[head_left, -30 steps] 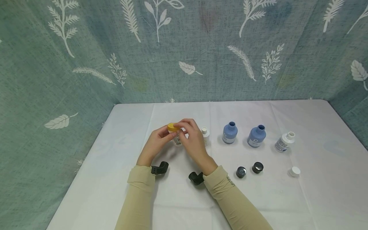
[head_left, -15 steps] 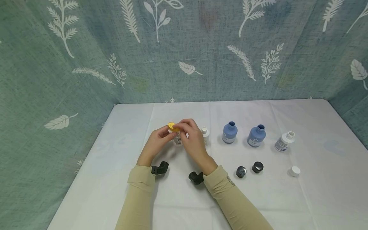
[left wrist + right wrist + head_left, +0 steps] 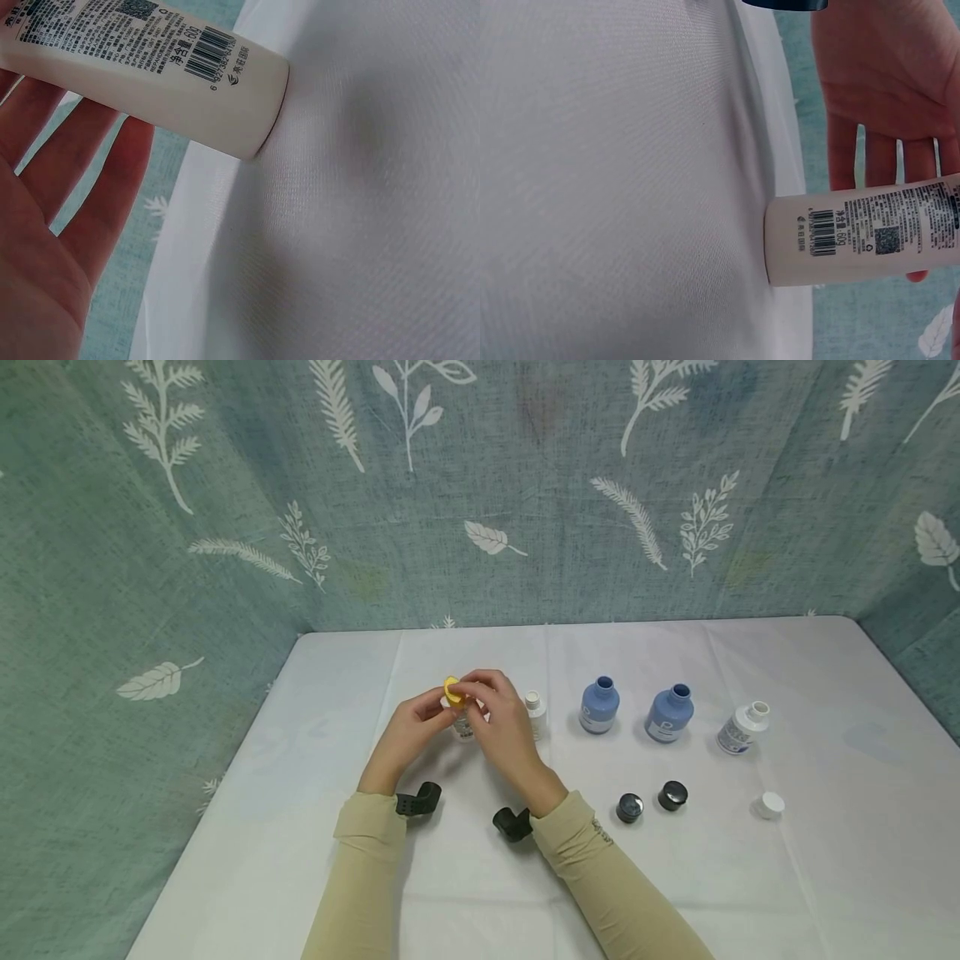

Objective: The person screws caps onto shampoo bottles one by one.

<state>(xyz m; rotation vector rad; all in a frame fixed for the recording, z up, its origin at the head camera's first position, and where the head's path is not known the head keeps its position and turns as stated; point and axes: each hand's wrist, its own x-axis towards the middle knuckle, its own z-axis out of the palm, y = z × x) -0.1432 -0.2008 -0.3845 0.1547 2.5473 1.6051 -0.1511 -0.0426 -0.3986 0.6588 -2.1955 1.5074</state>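
A white bottle with a printed label stands on the table in front of me. Its base meets the cloth, and in the left wrist view the bottle's lower part shows a barcode. With its fingers around the upper part, my left hand holds the bottle from the left. My right hand pinches a yellow cap at the bottle's top; the cap is tipped steeply. Fingers hide the bottle's neck. In the right wrist view the bottle's printed side shows in front of several fingers.
Just right of my right hand stands a small white bottle. Farther right are two uncapped blue bottles and an uncapped white bottle. Two black caps and a white cap lie nearer.
The yellow cap has gone from lying nearly flat on the bottle's top to tipping up steeply, shifting slightly right in the right fingers. The left hand and bottle have barely moved.
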